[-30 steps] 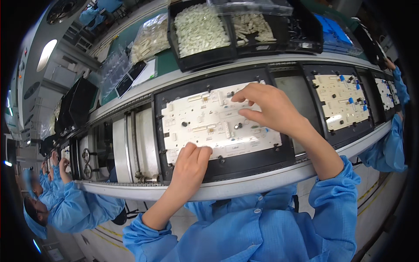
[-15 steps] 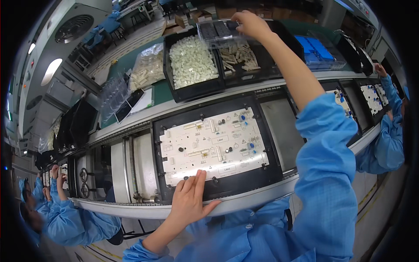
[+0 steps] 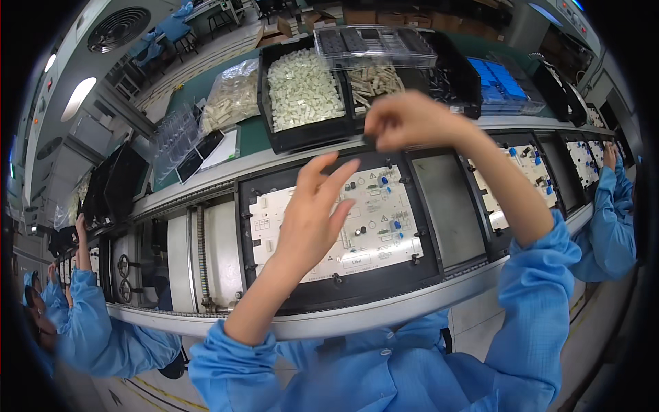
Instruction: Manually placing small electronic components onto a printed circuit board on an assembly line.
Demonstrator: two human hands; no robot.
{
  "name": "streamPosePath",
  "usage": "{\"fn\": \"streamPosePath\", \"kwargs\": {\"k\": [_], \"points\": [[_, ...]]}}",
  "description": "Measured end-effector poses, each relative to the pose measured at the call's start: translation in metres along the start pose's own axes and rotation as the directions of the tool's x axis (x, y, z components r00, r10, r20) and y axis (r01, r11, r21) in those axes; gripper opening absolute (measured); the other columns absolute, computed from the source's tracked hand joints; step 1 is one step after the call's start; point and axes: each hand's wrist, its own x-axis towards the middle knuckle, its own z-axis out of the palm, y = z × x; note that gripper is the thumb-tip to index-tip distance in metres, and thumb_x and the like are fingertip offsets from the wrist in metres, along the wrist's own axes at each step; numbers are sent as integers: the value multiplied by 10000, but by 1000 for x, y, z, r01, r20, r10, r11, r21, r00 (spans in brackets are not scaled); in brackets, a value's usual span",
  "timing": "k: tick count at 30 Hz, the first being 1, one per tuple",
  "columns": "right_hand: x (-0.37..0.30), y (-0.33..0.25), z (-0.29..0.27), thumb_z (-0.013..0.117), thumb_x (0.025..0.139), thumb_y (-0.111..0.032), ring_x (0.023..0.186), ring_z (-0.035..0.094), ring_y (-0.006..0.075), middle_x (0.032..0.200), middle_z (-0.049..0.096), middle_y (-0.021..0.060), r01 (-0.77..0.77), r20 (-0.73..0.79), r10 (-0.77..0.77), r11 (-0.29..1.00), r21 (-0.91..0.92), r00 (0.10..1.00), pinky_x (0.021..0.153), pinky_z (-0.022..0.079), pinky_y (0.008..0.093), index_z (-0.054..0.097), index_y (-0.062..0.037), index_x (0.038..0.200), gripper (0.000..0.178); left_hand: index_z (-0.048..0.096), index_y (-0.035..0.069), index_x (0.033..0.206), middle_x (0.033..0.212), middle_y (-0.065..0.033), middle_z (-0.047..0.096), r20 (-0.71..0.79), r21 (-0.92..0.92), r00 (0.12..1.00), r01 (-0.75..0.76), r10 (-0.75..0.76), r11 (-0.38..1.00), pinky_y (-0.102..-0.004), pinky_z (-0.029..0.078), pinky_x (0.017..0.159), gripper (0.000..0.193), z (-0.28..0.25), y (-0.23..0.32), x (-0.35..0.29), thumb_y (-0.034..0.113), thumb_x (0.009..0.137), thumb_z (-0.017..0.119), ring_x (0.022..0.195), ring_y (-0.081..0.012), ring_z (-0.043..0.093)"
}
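Observation:
A white circuit board [image 3: 388, 257], populated with small black, blue and pale components, lies in a black carrier frame [image 3: 429, 257] on the conveyor in front of me. My left hand [image 3: 310, 216] hovers over the left part of the board, fingers spread, nothing visible in them. Above the board's far right edge is my right hand [image 3: 415, 122], blurred, with its fingers curled together. Something small and dark shows beneath its fingertips, too smeared to name. Behind it, a clear plastic tray [image 3: 412, 60] with black parts rests across the bins.
A black bin [image 3: 304, 140] of white connectors stands beyond the conveyor rail [image 3: 384, 314]. Pale strip parts [image 3: 374, 84], a plastic bag [image 3: 232, 93] and blue blocks [image 3: 495, 77] sit alongside. Other boards [image 3: 511, 182] lie rightward; co-workers [image 3: 604, 226] flank me.
My right hand has come back from the clear tray toward the board. My left hand has lifted off the board's near edge and moved up over it, spreading its fingers.

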Motion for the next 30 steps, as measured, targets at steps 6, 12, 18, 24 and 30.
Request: {"fn": "streamPosePath", "kwargs": {"k": [6,12,18,24,30], "points": [[-56,9,43,672,673,-90,748,607,139,831,641,80,-200,64,190,903,380,980,698,493,262,612,-17,961,303,607,102,1126,1083,-102,629,6,23,964,-265,265,964,-329,530,703,398,50,-10,17,102,743,712,860,-240,645],[-68,40,74,609,659,79,859,601,229,881,601,86,-34,-289,13,997,-69,957,770,491,320,549,-47,983,352,648,47,1068,983,-62,625,289,-235,950,190,-118,953,-245,516,699,320,45,-8,14,42,756,719,760,-134,611],[-58,36,81,596,713,19,900,596,303,873,625,115,-76,-240,13,963,-258,971,771,477,391,546,-58,996,297,652,33,1048,953,-49,585,336,-345,911,354,-238,869,-224,491,709,287,46,1,13,8,764,688,810,-110,579],[-59,35,82,540,763,-19,849,613,337,836,623,135,-44,-251,-55,927,-372,967,700,494,425,523,-34,951,189,649,30,1047,932,-64,591,411,-253,883,350,-228,902,-247,501,737,263,58,4,10,1,786,652,806,-128,591],[-61,32,78,555,771,-18,847,623,329,866,621,125,-43,-209,-29,943,-331,978,699,502,416,530,-39,958,189,644,27,1023,916,-87,609,389,-236,907,268,-162,934,-257,504,729,241,72,17,10,6,783,650,798,-151,603]]}}
